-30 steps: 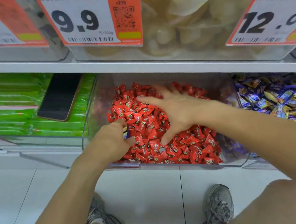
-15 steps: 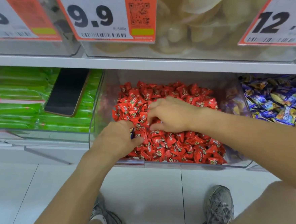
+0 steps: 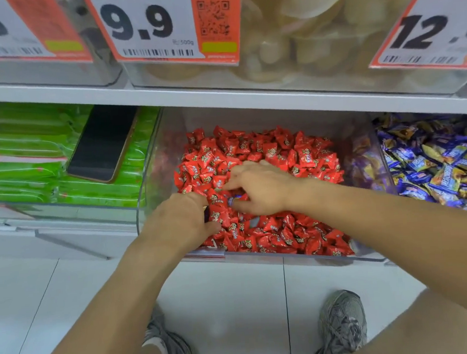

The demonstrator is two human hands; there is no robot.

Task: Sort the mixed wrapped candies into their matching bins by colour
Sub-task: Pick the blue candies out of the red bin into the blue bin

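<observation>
Red candies [image 3: 280, 151] fill bin between green packs [image 3: 27, 163], blue candies [image 3: 441, 162].

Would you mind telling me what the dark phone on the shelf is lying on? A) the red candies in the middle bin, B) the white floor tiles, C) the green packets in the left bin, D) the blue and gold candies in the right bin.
C: the phone lies flat on the green packets in the left bin, apart from the red candies, where both hands are.

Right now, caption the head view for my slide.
Both hands, left hand and right hand, dig through red candies, a blue candy showing.
</observation>
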